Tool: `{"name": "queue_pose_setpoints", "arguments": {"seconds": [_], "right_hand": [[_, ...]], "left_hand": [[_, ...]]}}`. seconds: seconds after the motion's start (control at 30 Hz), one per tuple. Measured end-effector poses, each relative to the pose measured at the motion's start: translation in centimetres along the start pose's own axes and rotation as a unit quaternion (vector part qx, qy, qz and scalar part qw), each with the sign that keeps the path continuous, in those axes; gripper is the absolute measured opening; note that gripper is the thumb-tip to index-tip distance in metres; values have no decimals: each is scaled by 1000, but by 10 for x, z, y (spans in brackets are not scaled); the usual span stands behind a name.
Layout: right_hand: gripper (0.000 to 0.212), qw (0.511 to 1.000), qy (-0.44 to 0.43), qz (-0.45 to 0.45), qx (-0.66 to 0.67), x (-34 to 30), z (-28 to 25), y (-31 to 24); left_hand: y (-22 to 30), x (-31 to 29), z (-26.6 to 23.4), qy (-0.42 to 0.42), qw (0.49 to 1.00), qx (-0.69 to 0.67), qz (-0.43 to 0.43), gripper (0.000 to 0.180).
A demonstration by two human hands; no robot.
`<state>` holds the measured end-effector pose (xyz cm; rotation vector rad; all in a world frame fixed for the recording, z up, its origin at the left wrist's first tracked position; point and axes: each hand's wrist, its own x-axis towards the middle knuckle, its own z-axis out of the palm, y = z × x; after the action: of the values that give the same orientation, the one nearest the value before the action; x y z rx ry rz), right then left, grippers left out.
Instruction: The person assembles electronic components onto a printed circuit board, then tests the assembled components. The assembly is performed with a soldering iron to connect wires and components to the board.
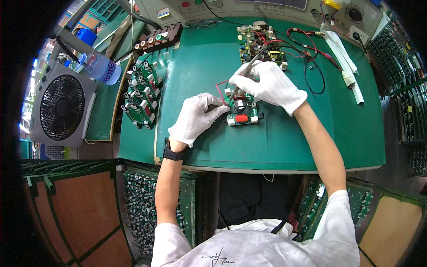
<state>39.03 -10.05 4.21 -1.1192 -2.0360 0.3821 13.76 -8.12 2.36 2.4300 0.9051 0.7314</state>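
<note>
A small green circuit board (242,119) with a red block component, white connectors and a dark coil lies on the green-topped bench. My left hand (198,118), in a white striped glove, pinches the board's left edge, beside a thin red wire (218,90) that loops up from there. Over the board's upper side, my right hand (269,84), gloved alike, is closed around a grey pen-like probe (257,57). Its lower end points down at the board's top left part; the exact contact spot is hidden by the fingers.
Farther back stands a larger populated board (254,40) with red and black leads (313,49). Several boards (143,95) sit at left, near a dark rack (162,36), a water bottle (101,68) and a fan (62,107). White strips (341,58) lie at right.
</note>
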Motion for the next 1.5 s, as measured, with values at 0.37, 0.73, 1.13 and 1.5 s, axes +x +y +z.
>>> {"name": "queue_pose_setpoints", "arguments": {"seconds": [0.37, 0.73, 1.13, 1.5], "right_hand": [[12, 983, 55, -113, -132, 6, 14, 1], [19, 888, 95, -256, -370, 3, 4, -3], [11, 960, 43, -140, -239, 13, 4, -23], [20, 957, 79, -159, -230, 5, 4, -20]], "left_hand": [[-3, 0, -1, -2, 1000, 3, 3, 21], [10, 6, -10, 6, 1000, 2, 5, 24], [-2, -1, -8, -20, 998, -57, 7, 18], [3, -4, -4, -21, 999, -31, 18, 19]]}}
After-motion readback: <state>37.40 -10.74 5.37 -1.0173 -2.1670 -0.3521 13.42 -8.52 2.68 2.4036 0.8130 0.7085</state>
